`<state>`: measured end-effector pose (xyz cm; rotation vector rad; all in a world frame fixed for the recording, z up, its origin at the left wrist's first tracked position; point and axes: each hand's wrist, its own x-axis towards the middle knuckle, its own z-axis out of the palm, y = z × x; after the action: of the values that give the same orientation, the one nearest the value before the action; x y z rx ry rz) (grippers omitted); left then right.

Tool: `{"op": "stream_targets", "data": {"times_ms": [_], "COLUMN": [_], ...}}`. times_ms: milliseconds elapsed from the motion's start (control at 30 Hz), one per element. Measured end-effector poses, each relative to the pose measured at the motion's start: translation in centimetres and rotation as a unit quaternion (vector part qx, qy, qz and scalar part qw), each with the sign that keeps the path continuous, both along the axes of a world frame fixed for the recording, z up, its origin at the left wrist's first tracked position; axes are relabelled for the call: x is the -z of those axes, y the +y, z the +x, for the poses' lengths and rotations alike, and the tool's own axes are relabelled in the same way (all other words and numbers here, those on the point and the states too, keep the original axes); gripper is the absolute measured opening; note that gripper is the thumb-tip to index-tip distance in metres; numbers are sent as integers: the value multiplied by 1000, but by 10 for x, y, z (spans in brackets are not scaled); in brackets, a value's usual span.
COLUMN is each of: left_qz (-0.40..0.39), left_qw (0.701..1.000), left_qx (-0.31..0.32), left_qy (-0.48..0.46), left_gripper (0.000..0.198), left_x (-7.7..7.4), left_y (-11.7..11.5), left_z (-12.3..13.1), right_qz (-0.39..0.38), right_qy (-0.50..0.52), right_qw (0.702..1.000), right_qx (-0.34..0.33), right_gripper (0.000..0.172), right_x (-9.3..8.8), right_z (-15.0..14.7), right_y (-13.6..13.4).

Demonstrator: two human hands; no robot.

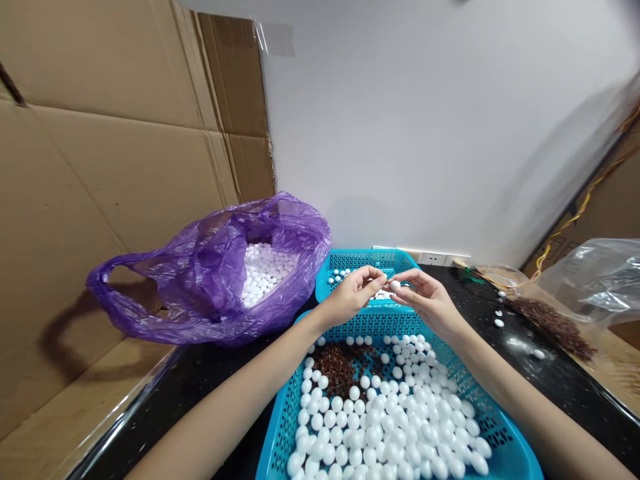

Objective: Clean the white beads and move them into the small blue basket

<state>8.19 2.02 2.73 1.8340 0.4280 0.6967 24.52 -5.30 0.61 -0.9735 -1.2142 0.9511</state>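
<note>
Over the gap between two blue plastic baskets, my two hands are close together at the fingertips. My right hand (425, 299) pinches a small white egg-shaped ball (395, 285) between thumb and fingers. The fingers of my left hand (354, 293) are pressed together beside it; what they hold is too small to make out. Below my wrists, the front blue basket (277, 427) is filled with many white balls (375, 437) and a pile of small reddish-brown pieces (340, 367). The back blue basket (363, 257) has more white balls, partly hidden by my hands.
A purple plastic bag (200, 280) of white balls lies open on the left against cardboard (125, 133). On the black table (480, 303) at right are stray balls (499, 323), a brown heap (550, 327) and a clear plastic bag (595, 280). A wall socket (434, 259) sits behind.
</note>
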Motion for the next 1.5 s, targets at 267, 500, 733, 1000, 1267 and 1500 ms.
{"op": "stream_targets", "data": {"times_ms": [267,500,733,1000,1267,1500], "left_qz": [12,7,7,14,23,39], "left_qw": [1000,1000,1000,999,999,998], "left_qx": [4,8,8,9,1,3], "left_qy": [-17,-23,-24,-39,-39,-45], "left_gripper": [20,17,18,20,23,22], "left_x": [1,0,2,5,8,11], "left_y": [0,-2,-2,-1,0,2], "left_z": [1,1,2,2,3,3], "right_qz": [2,8,15,17,17,20], "right_qy": [2,4,10,28,35,26], "right_qw": [1000,1000,1000,999,998,999], "right_qx": [-3,-8,-17,-35,-39,-36], "right_gripper": [20,17,16,16,14,14], "right_x": [2,5,8,10,10,11], "right_z": [0,3,4,4,4,5], "right_y": [1,2,3,4,4,4]}}
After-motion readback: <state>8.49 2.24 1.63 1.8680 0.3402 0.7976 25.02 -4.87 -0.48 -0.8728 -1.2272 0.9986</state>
